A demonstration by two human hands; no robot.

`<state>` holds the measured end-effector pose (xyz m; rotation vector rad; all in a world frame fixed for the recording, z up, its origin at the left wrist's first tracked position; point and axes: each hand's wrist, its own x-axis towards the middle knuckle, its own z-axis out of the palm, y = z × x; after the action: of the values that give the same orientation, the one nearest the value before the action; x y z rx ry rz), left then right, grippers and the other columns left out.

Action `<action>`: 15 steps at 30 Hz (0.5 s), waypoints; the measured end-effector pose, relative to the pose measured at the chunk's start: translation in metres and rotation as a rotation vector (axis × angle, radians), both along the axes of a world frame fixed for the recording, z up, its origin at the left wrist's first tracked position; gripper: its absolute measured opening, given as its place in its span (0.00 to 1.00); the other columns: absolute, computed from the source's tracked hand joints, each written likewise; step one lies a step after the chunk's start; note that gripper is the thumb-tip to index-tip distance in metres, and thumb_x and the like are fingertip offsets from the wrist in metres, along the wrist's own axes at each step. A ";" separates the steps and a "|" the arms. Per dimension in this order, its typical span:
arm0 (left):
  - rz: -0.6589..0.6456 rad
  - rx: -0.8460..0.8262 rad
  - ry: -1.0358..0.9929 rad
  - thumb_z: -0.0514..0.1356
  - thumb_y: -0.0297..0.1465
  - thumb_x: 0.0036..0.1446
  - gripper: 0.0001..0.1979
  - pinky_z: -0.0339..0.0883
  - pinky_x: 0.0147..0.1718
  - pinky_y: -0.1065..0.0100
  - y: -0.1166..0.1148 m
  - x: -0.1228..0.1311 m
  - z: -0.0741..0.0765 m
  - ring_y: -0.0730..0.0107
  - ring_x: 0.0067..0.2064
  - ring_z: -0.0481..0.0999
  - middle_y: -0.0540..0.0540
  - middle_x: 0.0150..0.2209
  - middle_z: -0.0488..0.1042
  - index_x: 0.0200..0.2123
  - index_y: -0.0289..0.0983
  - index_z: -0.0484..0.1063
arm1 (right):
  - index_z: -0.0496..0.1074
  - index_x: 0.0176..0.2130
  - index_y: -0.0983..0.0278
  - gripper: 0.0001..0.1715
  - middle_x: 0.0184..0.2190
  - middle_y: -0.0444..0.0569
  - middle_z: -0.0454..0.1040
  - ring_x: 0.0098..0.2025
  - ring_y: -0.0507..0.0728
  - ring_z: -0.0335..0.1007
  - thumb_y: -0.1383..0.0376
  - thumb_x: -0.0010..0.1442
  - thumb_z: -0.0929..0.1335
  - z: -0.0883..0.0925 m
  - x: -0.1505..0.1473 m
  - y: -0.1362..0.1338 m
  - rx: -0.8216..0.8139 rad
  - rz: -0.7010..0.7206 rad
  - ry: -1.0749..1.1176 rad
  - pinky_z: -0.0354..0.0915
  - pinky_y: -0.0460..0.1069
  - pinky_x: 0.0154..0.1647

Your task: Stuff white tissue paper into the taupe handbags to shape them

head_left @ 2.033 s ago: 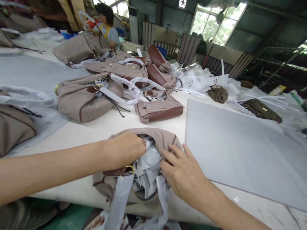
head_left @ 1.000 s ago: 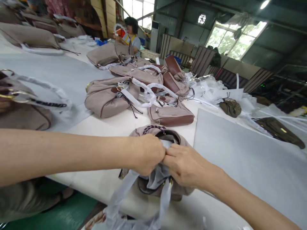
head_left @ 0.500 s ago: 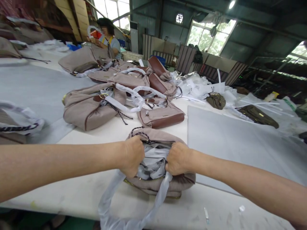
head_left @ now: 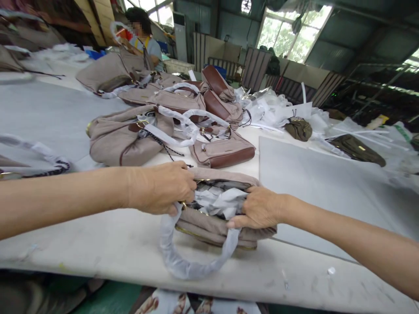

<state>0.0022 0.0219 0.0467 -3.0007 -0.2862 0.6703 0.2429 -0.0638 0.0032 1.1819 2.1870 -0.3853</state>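
A taupe handbag (head_left: 225,231) lies on the table in front of me, its zipped top spread wide. Crumpled white tissue paper (head_left: 222,200) fills the opening. At the left end of the mouth, my left hand (head_left: 170,187) is closed on the bag's edge, near a gold ring. My right hand (head_left: 262,207) grips the right end, fingers inside over the paper and thumb outside on the front rim. A carrying handle (head_left: 190,268) wrapped in white film loops toward me from the bag's front; the right thumb lies by its end.
More taupe handbags with brown bases (head_left: 229,157) lie beyond my hands. Grey sheets (head_left: 327,192) cover the table on both sides. At the back right are olive bags (head_left: 356,148) and clear plastic wrapping (head_left: 262,111). A co-worker (head_left: 144,41) stands at the far left.
My left hand has moved up and left to the bag's end, and its fist has loosened somewhat. My right hand has shifted right. The opening is wider and the handle has swung up slightly.
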 end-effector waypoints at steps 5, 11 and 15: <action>0.064 -0.057 -0.198 0.63 0.19 0.44 0.11 0.52 0.58 0.63 0.033 -0.028 0.032 0.69 0.45 0.73 0.57 0.38 0.76 0.28 0.41 0.77 | 0.78 0.39 0.66 0.32 0.29 0.51 0.76 0.35 0.60 0.69 0.39 0.61 0.67 0.044 0.008 0.020 -0.021 0.001 0.248 0.58 0.50 0.36; 0.279 -0.029 -0.178 0.51 0.17 0.43 0.12 0.52 0.48 0.75 0.051 -0.081 0.042 0.76 0.40 0.64 0.57 0.32 0.72 0.26 0.31 0.73 | 0.70 0.36 0.64 0.06 0.29 0.41 0.69 0.31 0.51 0.64 0.62 0.61 0.68 0.025 -0.006 0.028 0.122 -0.109 0.782 0.54 0.45 0.32; 0.416 -0.003 -0.192 0.57 0.14 0.44 0.14 0.52 0.60 0.66 0.024 -0.097 0.019 0.72 0.47 0.68 0.56 0.36 0.75 0.30 0.34 0.76 | 0.70 0.38 0.62 0.17 0.27 0.42 0.68 0.30 0.54 0.62 0.52 0.58 0.71 -0.002 -0.028 0.034 0.147 -0.096 0.642 0.50 0.47 0.29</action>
<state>-0.0948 0.0460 0.0659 -3.0328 -0.9378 0.3983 0.2147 -0.0297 0.0010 1.3836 2.7424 -0.7373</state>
